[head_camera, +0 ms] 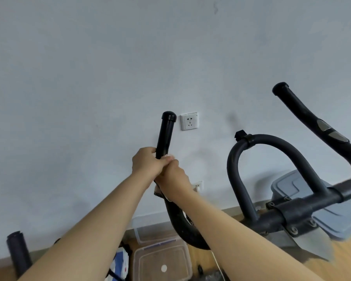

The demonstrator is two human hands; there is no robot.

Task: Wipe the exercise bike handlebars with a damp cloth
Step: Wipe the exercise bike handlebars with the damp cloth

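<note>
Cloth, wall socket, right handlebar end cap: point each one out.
cloth [158, 192]: head view, lower edge showing under the hands.
wall socket [189, 121]: head view, middle of its white plate.
right handlebar end cap [280, 88]: head view, rounded tip.

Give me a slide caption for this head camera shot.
Both hands grip a cloth around the left handlebar.

This looks like a room in a home used for exercise and storage. An exercise bike [282, 211] with black handlebars stands close to a plain pale wall [89, 78] on a wooden floor [342, 258]. 2 white wall sockets, an upper one [189, 121] and a lower one [198, 186], sit on the far wall. Clear plastic storage boxes [162, 262] lie on the floor near the wall's base, left of the bike.
</note>
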